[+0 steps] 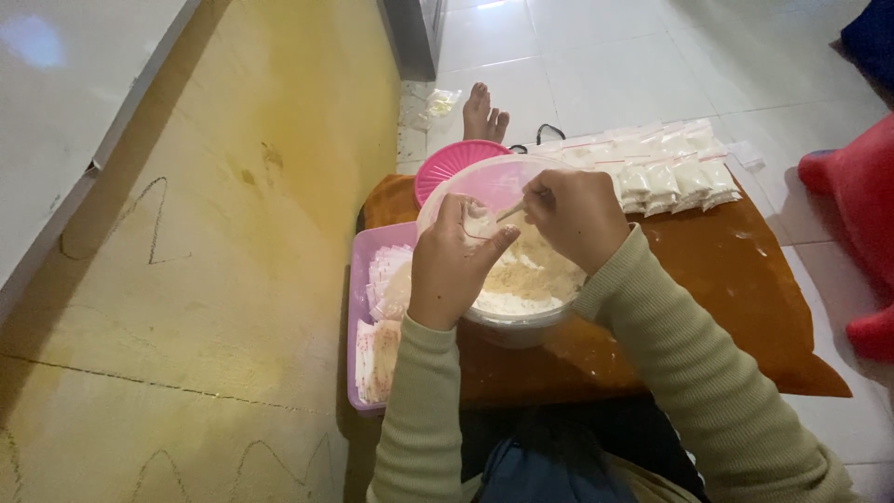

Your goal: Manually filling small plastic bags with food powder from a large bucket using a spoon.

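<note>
One clear plastic bowl (507, 312) of pale powder (521, 279) sits on a low brown board (745, 298) in front of the seated person, and both hands work right over it. The left hand (456, 261) is curled above the bowl's left rim, fingers and thumb pinching a small clear bag (480, 222) held open at the top. The right hand (577, 219) is closed around a thin spoon (509, 213) whose tip points into that bag; how much is on the spoon cannot be told. Just behind the bowl one pink ribbed lid (447, 163) leans partly hidden by the bowl's far edge. Touching the bowl's left side is one lilac tray (356, 279) holding stacks of empty little bags (382, 345), too many and too thin to count. To the right of the bowl and a little behind it, on the board's far corner, filled packets of the same powder (666, 177) lie in two overlapping rows; the exact number cannot be made out. Beyond the lid one bare foot (482, 116) rests on the white tiled floor (605, 65). Well to the left of the bowl rises a yellow wall (214, 233) with scribbled pencil zigzags. Far to the right of the bowl stands one red plastic thing (852, 214), cut off by the frame.
</note>
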